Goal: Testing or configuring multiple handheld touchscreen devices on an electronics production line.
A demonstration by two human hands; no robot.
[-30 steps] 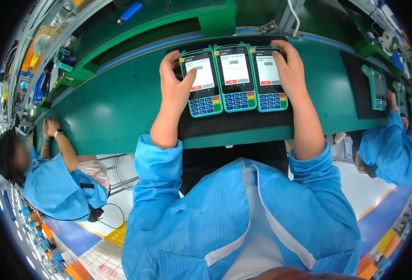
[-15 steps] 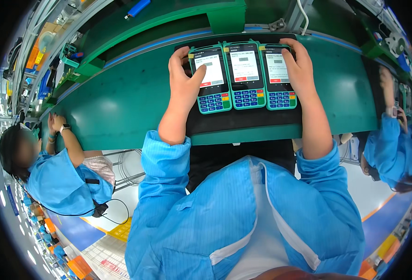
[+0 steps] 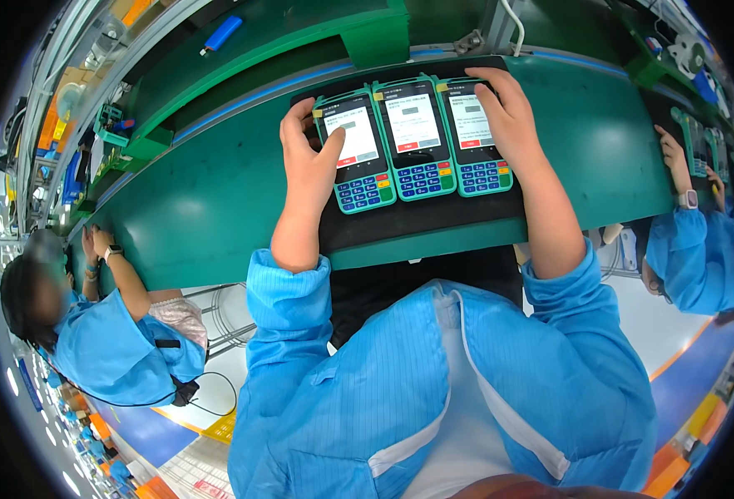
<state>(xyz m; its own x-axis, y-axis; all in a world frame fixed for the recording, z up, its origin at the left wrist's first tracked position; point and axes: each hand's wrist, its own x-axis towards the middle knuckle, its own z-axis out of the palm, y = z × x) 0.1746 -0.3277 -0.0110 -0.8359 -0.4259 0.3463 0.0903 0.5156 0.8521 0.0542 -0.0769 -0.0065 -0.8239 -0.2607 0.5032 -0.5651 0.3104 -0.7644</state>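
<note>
Three card payment terminals lie side by side on a black mat (image 3: pixel 367 230), their lit white screens facing up and their blue keypads towards me. My left hand (image 3: pixel 307 162) is around the upper left side of the left terminal (image 3: pixel 357 154), with its thumb over the screen. At the other end, my right hand (image 3: pixel 512 125) curls round the upper right side of the right terminal (image 3: pixel 469 133). Its thumb rests by that screen's edge, and the hand covers part of that side. Between them sits the middle terminal (image 3: pixel 417 137), touched by neither hand.
The mat lies on a green workbench (image 3: pixel 200 195). Beyond it stands a raised green shelf (image 3: pixel 375 37) with a blue object (image 3: pixel 222 34) on top. One co-worker (image 3: pixel 117 333) sits at the left; another (image 3: pixel 699 249) works at the right beside more terminals.
The view has turned slightly, so the bench and terminals appear shifted left and tilted. Both hands keep their places on the outer terminals. The right co-worker's arm has shifted.
</note>
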